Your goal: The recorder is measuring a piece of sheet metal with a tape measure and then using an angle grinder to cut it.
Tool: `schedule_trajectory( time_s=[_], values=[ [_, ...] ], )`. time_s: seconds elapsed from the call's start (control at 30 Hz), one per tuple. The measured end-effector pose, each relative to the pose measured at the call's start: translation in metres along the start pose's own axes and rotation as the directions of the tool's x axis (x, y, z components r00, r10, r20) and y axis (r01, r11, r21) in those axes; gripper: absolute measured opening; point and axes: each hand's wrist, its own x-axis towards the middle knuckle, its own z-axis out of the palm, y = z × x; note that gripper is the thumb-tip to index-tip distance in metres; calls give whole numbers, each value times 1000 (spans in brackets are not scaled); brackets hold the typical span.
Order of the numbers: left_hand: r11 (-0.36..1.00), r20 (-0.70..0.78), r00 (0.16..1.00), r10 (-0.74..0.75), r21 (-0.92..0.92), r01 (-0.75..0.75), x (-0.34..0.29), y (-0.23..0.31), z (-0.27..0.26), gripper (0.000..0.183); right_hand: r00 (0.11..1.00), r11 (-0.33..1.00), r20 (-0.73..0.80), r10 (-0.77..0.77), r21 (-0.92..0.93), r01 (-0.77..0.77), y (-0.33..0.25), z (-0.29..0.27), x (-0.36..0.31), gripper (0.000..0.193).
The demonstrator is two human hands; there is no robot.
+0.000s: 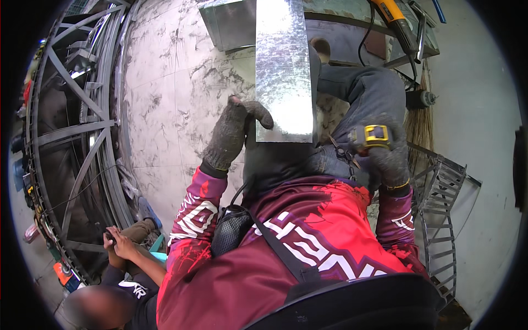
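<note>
A long, shiny strip of sheet metal (283, 82) stretches away from my lap, its near end lying over my leg. My left hand (226, 135), in a dark grey knit glove, is at the strip's left edge. One digit hooks over the top face, and the rest are partly hidden. My right hand (391, 159), gloved alike, is closed around a yellow and black tape measure (374, 135) above my right thigh. Slightly blurred, it is apart from the strip. Dark-handled snips (342, 153) rest at my lap, beside the tape measure.
A metal box-like piece (228, 25) and a workbench edge (341, 21) stand ahead. An orange power tool (393, 14) lies at the far right. A steel rack (82, 121) lines the left; another person (126, 253) sits at lower left. A small metal ladder-like frame (440, 214) leans at right.
</note>
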Motion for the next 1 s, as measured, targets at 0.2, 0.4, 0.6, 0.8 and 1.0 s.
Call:
schedule_trajectory(
  time_s=[0.2, 0.4, 0.6, 0.8, 1.0],
  values=[
    [986, -41, 999, 7, 168, 0, 6, 17, 5, 51, 967, 977, -207, -151, -183, 113, 1, -35, 45, 56],
    [569, 165, 835, 525, 661, -489, 23, 26, 7, 35, 799, 504, -62, -598, -805, 314, -8, -24, 206, 48],
    [938, -39, 965, 261, 244, -244, 19, 16, 13, 43, 878, 58, 55, -476, -994, 93, 6, -8, 305, 56],
    [970, -44, 988, 147, 201, -136, 16, 15, 12, 51, 845, 38, 106, -524, -988, 147, 13, -7, 300, 63],
    [1000, -137, 990, 21, -10, -23, 19, 17, 21, 38, 836, 77, 57, -545, -990, 118, -1, -15, 302, 71]
  ],
)
